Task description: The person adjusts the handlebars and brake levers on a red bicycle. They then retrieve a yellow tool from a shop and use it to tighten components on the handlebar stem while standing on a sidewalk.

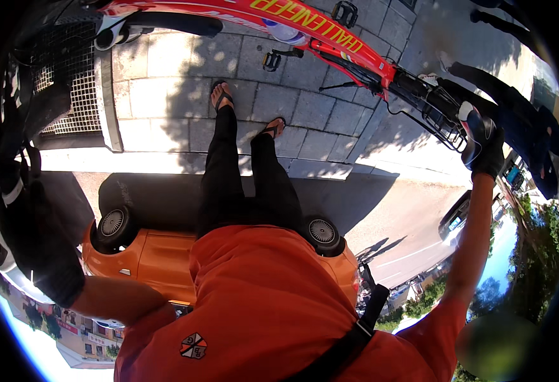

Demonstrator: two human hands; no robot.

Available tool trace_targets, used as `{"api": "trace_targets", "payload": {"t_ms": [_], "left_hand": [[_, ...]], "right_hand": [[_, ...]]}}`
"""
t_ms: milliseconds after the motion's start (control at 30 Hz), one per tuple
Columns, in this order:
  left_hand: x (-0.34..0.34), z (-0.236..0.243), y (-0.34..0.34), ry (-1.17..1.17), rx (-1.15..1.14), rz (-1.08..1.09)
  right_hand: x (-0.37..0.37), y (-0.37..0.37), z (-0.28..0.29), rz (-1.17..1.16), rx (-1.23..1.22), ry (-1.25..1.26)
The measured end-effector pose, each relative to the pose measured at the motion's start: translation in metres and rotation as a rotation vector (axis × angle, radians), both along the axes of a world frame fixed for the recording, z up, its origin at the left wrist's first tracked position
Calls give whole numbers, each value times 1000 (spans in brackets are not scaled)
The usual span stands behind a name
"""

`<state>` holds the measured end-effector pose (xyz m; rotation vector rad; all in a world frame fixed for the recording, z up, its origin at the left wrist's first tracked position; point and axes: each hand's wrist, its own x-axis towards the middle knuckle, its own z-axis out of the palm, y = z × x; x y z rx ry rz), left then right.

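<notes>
1. My right hand (493, 151), in a black glove, touches the saddle (475, 127) at its back end. Glove and saddle are both dark there, so I cannot tell whether those fingers are wrapped tight or only laid against it.
2. From those fingers the bike (321, 37) lies to the left and ahead – its long axis crosses in front of me, with the rear wheel end by my right hand and the front end away to my left.
3. My right hand is plainly the nearer one. On the other side my forearm runs into a black covering (53, 261) and then deep shadow near the front end, so whether those left fingers are spread, pressed together or pinching anything, I cannot tell.
4. Just left of my right fingers sits the black wire rack (442, 124); farther left from them, well apart, are the two black pedals (271, 61).
5. The frame is glossy red with big yellow lettering (sunlit, so it stands out sharply), while the saddle mixes white, red and black – its narrow nose points away from my fingers, toward the frame.
</notes>
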<state>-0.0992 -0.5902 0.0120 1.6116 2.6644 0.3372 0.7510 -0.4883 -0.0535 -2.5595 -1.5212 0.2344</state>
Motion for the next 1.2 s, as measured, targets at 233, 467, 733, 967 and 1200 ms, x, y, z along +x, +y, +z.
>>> {"api": "trace_targets", "payload": {"t_ms": [233,467,733,967,1200], "left_hand": [[27,18,5,89,42,49],[20,21,10,257,105,94],[19,21,-7,-9,126,117],[33,20,-12,49,105,38],[42,19,-44,249,62,-91]], "right_hand": [[-58,23,-1,477,-422,-500],[-158,15,42,83,-299,-406],[25,44,-37,-55,-185,-284],[-24,56,-20,-415,94,191],[-49,68,-2,-400,34,87]]}}
